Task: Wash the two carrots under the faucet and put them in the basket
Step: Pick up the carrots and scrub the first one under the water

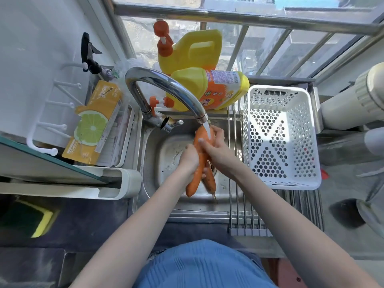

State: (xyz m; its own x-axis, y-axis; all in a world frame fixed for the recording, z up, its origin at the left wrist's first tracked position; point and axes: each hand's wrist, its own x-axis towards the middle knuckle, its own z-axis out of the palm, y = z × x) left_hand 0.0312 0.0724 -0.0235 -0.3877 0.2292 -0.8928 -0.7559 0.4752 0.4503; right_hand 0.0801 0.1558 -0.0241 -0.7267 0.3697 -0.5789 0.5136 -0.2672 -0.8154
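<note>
Under the faucet (166, 88), both hands gripping carrot (199, 154), basket (280, 183) just beside

Bright daylight pours through the window (270, 44), glaring on the white basket (309, 129); the edges bend and blur.

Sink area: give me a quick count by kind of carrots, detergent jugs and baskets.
Carrots: 2, the clean carrot under the water and the dirtier carrot behind it
Yellow detergent jugs: 2, upright jug, lying jug
White basket: 1
Total: 5
</note>
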